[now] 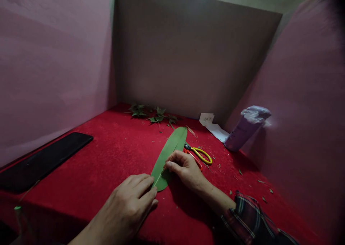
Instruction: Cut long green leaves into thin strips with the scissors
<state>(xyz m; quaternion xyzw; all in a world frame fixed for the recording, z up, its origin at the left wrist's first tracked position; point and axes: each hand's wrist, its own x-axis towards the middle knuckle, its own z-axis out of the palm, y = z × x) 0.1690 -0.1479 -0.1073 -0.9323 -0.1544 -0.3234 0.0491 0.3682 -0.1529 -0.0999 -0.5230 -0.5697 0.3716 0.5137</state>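
Observation:
A long, broad green leaf (pixel 170 148) lies on the red cloth, its rounded far end pointing away and to the right. My left hand (pixel 132 202) pinches the near end of this leaf between thumb and fingers, close to the pale midrib. Above the leaf's lower middle, my right hand (pixel 185 167) is closed in a pinch, with a thin pale stick at its fingertips along the midrib. Just beyond the right hand lie scissors with yellow handles (pixel 204 155). A second, red-handled tool (pixel 198 163) is partly hidden by that hand.
Several cut leafy sprigs (pixel 159 115) lie at the back. Thin sticks (pixel 192 131) rest by the leaf tip. White papers (pixel 217 132) and a purple packet (pixel 245 130) stand at right. A black flat object (pixel 51 158) lies left. Leaf scraps dot the cloth; pink walls enclose three sides.

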